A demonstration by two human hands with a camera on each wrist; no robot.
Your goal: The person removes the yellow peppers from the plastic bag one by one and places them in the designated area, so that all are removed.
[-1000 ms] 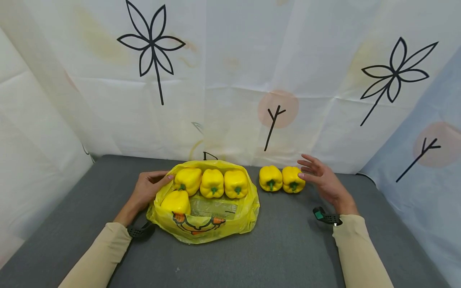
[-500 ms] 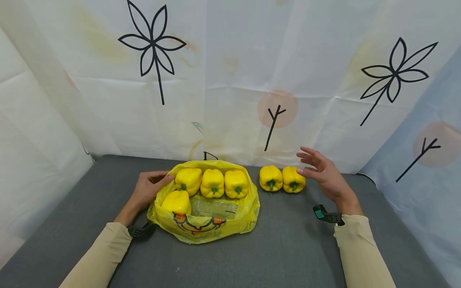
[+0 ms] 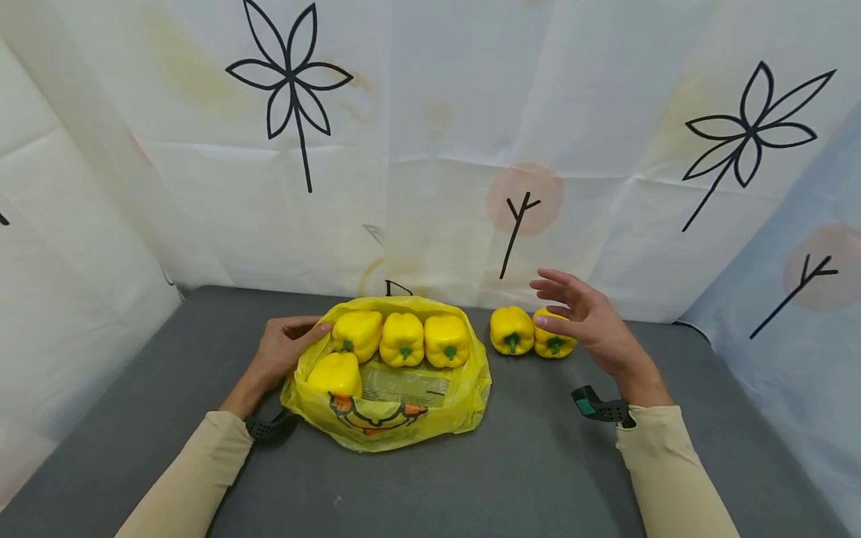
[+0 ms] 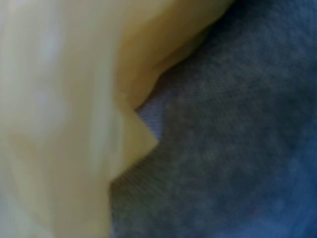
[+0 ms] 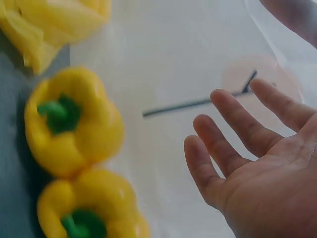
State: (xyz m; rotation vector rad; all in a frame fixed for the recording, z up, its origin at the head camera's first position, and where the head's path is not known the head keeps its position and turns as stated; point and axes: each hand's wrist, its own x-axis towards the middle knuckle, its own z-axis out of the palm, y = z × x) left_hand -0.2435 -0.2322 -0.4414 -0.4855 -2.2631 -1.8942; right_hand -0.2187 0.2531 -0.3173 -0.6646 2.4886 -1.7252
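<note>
My left hand (image 3: pixel 281 349) holds the left rim of a yellow plastic bag (image 3: pixel 424 430), thumb over the edge and fingers outside. The bag stands wide open on the table. Inside it, three yellow bell peppers line the back, the middle one (image 3: pixel 402 340) with its green stem forward; another bell pepper (image 3: pixel 335 375) sits front left. Right of the bag, two more peppers stand side by side, the nearer-to-bag pepper (image 5: pixel 74 124) and the outer pepper (image 5: pixel 99 208). Above the outer one hovers my right hand (image 3: pixel 584 317), fingers spread and slightly bent, holding nothing.
A dark grey table (image 3: pixel 417 493) lies under everything. White patterned cloth (image 3: pixel 430 149) hangs along its back and both sides. Only blurred bag plastic (image 4: pixel 59 119) and grey table surface fill the left wrist view.
My right hand has risen a little and then shifted left, now overlapping the outer pepper. The left hand, bag and peppers stay in place; the head view has shifted slightly.
</note>
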